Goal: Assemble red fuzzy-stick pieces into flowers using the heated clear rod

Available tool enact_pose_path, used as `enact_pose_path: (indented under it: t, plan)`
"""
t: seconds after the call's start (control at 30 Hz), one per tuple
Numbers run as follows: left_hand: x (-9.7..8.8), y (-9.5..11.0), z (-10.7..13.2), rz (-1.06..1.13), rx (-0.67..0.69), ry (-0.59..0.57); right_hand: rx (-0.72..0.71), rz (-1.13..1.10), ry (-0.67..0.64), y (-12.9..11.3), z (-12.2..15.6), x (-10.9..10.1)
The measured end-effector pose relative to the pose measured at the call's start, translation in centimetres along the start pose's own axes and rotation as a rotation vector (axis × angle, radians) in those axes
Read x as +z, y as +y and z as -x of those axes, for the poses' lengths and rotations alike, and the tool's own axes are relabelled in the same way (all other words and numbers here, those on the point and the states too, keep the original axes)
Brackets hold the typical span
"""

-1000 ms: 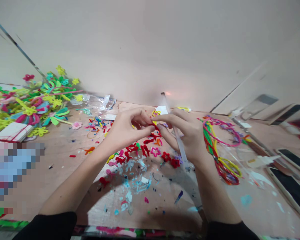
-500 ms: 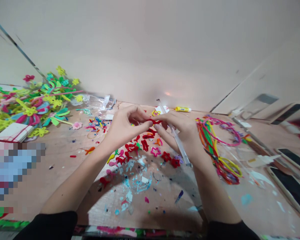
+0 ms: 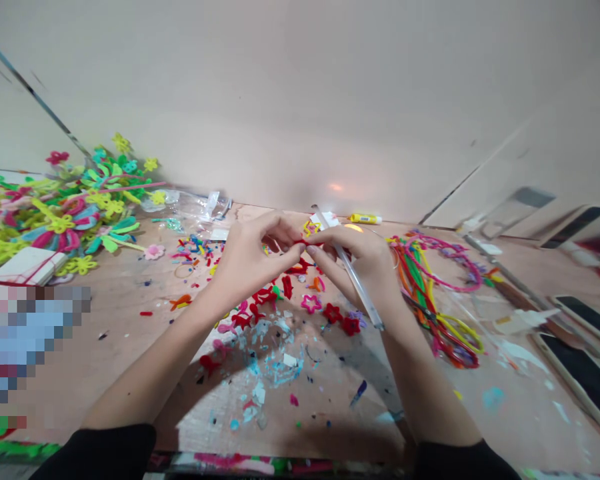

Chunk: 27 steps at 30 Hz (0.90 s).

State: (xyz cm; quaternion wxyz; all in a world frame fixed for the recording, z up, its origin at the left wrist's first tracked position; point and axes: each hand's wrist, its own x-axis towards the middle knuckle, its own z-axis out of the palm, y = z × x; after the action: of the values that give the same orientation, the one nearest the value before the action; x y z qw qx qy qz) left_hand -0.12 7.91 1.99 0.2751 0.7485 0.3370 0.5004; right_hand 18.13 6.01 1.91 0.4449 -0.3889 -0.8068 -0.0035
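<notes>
My left hand (image 3: 253, 257) and my right hand (image 3: 355, 263) meet above the wooden worktable (image 3: 120, 347), their fingertips pinching a small red chenille pipe-cleaner piece (image 3: 305, 245). Much of that piece is hidden by my fingers. A transparent plastic rod (image 3: 353, 280) runs through my right hand, held against the palm side. Just below my hands lie several red chenille shapes, including a red flower (image 3: 333, 313) and a pink chenille flower (image 3: 311, 304).
A heap of chenille flowers (image 3: 65, 213) rises at the far left, and a bundle of coloured pipe cleaners (image 3: 430, 293) lies at the right. A yellow glue stick (image 3: 365, 219) and a plastic bag (image 3: 195, 208) sit at the back. Glitter scraps (image 3: 265, 360) cover the table's front.
Both hands have drawn slightly closer and shifted left. The transparent rod has tilted further over and sits lower, while the red piece stays pinched between my fingers.
</notes>
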Motion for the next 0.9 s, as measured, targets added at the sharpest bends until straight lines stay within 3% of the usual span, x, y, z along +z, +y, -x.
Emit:
enact_pose_path:
  t: [0.4,0.63,0.9]
  plan:
    - [0.3,-1.3,-0.3,0.038,0.095,-0.034,0.107,-0.05,0.052,-0.2,0.0,0.3]
    - [0.4,-1.6,-0.3,0.186,0.012,-0.072,0.139,-0.082,0.06,-0.1,0.3,0.4]
    - [0.5,-1.7,-0.2,0.211,-0.076,-0.057,0.175,-0.129,0.075,-0.3,0.3,0.4]
